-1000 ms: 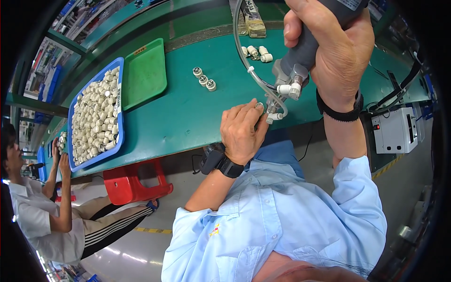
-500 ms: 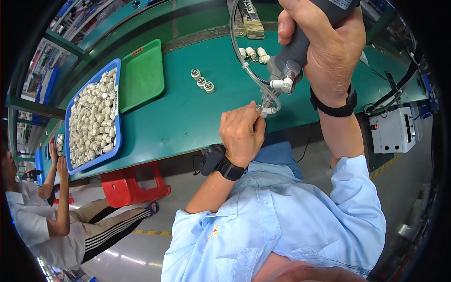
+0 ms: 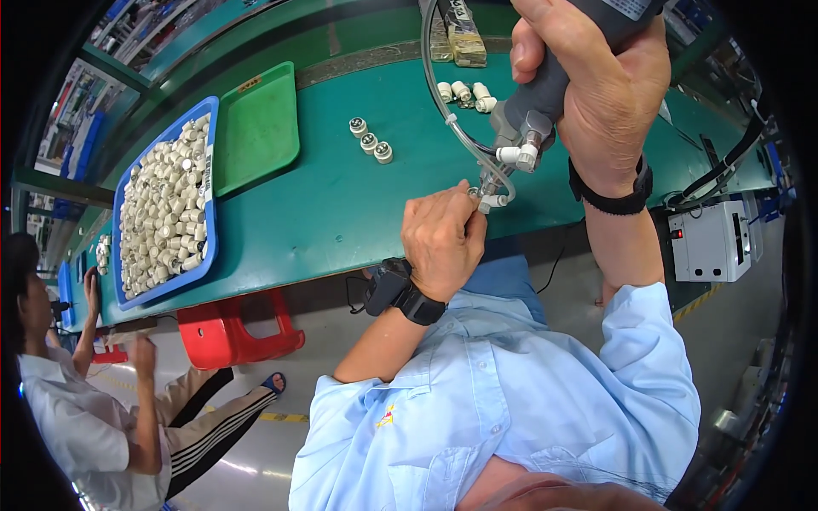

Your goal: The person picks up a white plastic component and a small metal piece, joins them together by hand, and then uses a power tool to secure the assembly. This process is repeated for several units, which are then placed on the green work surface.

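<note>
My right hand (image 3: 601,102) is wrapped round the dark grey body of a powered screwdriver (image 3: 535,98), its nozzle slanting down to the left. White and metal hose fittings (image 3: 517,156) and a bent clear hose (image 3: 434,85) are attached to it. At the nozzle tip, my left hand (image 3: 440,234) is closed with fingers pinched together; whatever they hold is hidden. Left of the screwdriver, three small round white parts (image 3: 368,142) with dark tops stand in a slanting row on the green bench (image 3: 319,213). Several white parts (image 3: 461,90) lie in a group behind the nozzle.
A blue tray (image 3: 215,217) heaped with white parts (image 3: 166,209) stands left, beside a green tray (image 3: 264,128). Wrapped blocks (image 3: 467,43) lie at the back. Below are a red stool (image 3: 226,336) and, at right, a white box (image 3: 709,243). A co-worker (image 3: 94,417) is at far left.
The co-worker at far left has lowered one hand from the bench edge and leans differently. My view has shifted slightly; both my hands keep their place at the screwdriver.
</note>
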Available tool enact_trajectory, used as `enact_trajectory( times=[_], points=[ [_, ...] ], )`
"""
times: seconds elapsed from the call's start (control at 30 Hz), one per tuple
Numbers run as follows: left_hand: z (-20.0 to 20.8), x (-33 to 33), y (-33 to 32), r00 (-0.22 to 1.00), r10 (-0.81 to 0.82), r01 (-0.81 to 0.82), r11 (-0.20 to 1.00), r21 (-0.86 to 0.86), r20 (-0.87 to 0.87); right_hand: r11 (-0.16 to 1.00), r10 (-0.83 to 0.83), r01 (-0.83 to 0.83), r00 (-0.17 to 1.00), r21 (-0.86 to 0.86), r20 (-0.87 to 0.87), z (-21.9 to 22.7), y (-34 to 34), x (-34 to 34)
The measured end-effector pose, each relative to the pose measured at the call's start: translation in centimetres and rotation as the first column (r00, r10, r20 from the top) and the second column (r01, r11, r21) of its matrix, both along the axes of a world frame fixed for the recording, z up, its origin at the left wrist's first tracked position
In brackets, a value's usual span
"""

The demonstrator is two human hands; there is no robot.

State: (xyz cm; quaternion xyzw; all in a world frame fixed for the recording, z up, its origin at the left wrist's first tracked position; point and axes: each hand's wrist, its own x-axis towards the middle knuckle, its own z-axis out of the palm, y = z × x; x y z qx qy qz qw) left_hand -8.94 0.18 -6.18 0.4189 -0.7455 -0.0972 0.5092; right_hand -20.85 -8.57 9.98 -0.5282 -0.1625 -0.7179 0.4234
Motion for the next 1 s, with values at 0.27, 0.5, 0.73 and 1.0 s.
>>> enact_trajectory(
  times=[0.27, 0.5, 0.73, 1.0],
  points=[
    [0.0, -0.4, 0.1, 1.000, -0.005, 0.005, 1.000, -0.015, -0.001, 0.962, -0.187, 0.186, 0.982, -0.200, 0.014, -0.1, -0.6, 1.0],
    [0.5, -0.1, 0.2, 1.000, 0.011, -0.012, 0.997, 0.074, 0.012, 0.965, -0.122, 0.135, 0.990, 0.225, -0.069, 0.2, 0.4, -1.6],
    [-0.5, 0.0, 0.1, 0.996, 0.029, -0.025, 0.998, 0.053, -0.081, 0.484, -0.691, 0.849, 0.519, 0.212, -0.503, 4.1, 5.0, -0.7],
    [-0.4, -0.1, 0.2, 0.996, 0.015, -0.006, 0.996, 0.092, -0.089, 0.533, -0.627, 0.786, 0.616, 0.314, -0.477, 2.8, 4.9, 0.6]
  ],
)
